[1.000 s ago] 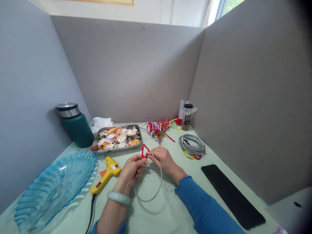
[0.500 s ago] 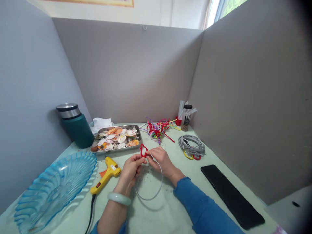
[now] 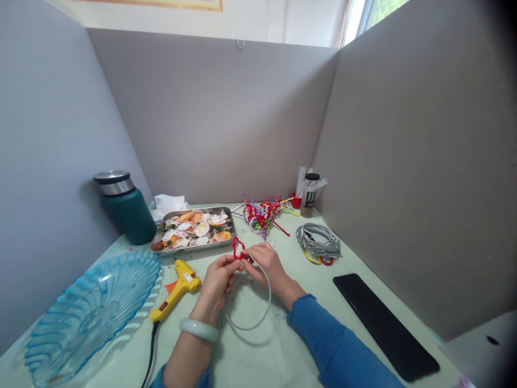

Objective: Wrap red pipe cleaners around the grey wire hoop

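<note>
Near the middle of the table, my left hand (image 3: 219, 276) pinches the lower end of a small loop of red fuzzy cord (image 3: 234, 248). My right hand (image 3: 269, 266) is closed just beside it, its fingertips meeting the base of the loop. From my right hand a grey-white wire (image 3: 268, 302) curves down in a wide arc and back toward my left hand. The red loop stands up above my fingertips. Exactly how wire and cord join is hidden by my fingers.
A yellow glue gun (image 3: 175, 293) and a blue fluted dish (image 3: 92, 312) lie left. Behind stand a tray of shells (image 3: 194, 249), a teal bottle (image 3: 131, 215) and tangled coloured cords (image 3: 264, 213). To the right are coiled grey wire (image 3: 319, 241), a lidded jar (image 3: 309, 195) and a black slab (image 3: 383, 326).
Almost nothing differs. The red loop has turned slightly and looks rounder, while both hands keep their place and grip.
</note>
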The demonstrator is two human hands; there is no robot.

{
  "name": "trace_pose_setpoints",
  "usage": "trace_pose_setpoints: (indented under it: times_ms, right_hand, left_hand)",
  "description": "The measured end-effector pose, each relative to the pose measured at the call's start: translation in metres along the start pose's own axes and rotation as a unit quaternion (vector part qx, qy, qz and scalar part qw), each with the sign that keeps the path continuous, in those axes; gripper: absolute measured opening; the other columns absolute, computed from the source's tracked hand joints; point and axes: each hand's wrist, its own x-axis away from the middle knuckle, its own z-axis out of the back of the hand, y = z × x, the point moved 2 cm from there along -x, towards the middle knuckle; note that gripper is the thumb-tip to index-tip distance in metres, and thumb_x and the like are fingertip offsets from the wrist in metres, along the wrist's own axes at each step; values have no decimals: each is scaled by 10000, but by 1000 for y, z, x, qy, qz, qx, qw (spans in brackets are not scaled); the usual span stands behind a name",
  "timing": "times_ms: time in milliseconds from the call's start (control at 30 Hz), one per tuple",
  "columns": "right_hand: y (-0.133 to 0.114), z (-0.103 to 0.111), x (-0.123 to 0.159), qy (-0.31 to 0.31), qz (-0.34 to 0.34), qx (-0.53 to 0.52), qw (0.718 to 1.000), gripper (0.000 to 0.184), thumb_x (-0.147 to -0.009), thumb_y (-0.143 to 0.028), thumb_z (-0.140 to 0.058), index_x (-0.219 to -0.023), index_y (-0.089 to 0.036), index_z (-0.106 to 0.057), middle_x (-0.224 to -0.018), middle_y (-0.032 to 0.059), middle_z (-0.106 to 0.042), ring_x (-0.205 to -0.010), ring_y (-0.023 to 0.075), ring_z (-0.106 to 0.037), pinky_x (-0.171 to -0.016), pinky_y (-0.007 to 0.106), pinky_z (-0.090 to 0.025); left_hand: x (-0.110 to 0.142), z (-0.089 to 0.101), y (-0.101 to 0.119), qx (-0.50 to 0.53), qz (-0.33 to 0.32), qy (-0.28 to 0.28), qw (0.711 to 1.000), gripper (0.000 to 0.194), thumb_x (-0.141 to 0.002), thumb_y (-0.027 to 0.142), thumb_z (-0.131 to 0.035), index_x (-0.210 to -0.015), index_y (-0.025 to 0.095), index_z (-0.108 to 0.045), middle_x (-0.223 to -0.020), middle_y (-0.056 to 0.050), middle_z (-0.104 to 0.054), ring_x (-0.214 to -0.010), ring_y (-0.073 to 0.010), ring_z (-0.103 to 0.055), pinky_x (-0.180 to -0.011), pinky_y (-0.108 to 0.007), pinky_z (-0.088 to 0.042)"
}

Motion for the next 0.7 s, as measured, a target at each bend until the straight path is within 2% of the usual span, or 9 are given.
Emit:
trace_pose_setpoints:
  times_ms: [233, 467, 567, 700]
  right_hand:
    - [0, -5, 0, 46, -57, -18, 997, 54, -815, -181, -547, -848, -170, -589, -718, 18, -623, -673, 145, -546, -741, 302, -358]
    - [4, -8, 2, 74, -141, -147, 976, 76, -824, -195, -537, -864, -173, -598, -776, 20, -612, -720, 143, -548, -701, 262, -401]
    - [3, -8, 2, 82, -146, -188, 968, 88, -822, -203, -539, -877, -172, -602, -782, 22, -609, -731, 144, -548, -703, 259, -420]
    - [0, -8, 0, 88, -148, -247, 954, 119, -834, -194, -520, -921, -177, -599, -829, 28, -606, -750, 139, -569, -701, 252, -440]
  left_hand:
    - [-1, -2, -2, -51, -58, 31, 997, 235, -623, 331, -672, -734, 149, -573, -550, 50, -519, -350, -24, -295, -330, -160, -189]
    - [3, -7, 7, -185, -206, 71, 958, 217, -700, 345, -599, -794, 156, -648, -671, -18, -637, -527, -112, -504, -490, -206, -362]
    - [3, -7, 8, -150, -193, 55, 968, 226, -699, 355, -613, -804, 156, -640, -659, -8, -617, -542, -111, -501, -469, -197, -361]
    - [0, -6, 6, 1, -121, 8, 993, 308, -672, 390, -662, -845, 140, -613, -650, 9, -575, -473, -65, -426, -375, -157, -271]
